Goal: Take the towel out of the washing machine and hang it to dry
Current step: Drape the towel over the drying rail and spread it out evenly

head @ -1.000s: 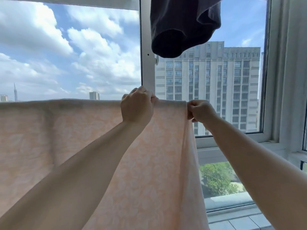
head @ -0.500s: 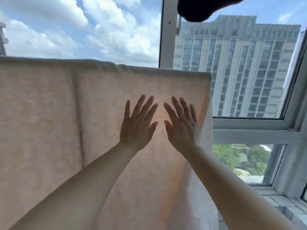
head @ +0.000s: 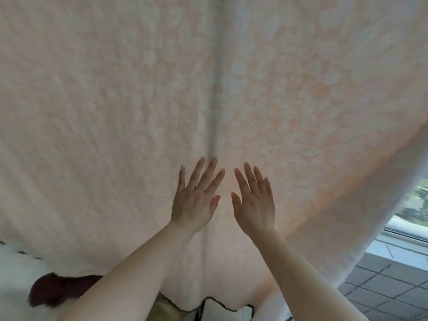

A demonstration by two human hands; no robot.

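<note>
Both hands are lying flat on the towel (head: 231,89), fingers straight and spread, gripping nothing: the left hand (head: 196,200) is sitting on the towel's vertical fold, the right hand (head: 253,205) just beside it. The towel is hanging, filling the view; floor tiles (head: 382,286) are showing past its right edge.

Grey tiled floor (head: 389,288) lower right, greenery (head: 416,205) beyond; dark reddish, perhaps furry, thing (head: 58,289) lower left.

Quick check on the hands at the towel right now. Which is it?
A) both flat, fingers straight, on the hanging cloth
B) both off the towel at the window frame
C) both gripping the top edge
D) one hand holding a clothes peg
A: the left hand and right hand lie side by side with fingers straight and spread against the face of the hanging towel, gripping nothing.
</note>
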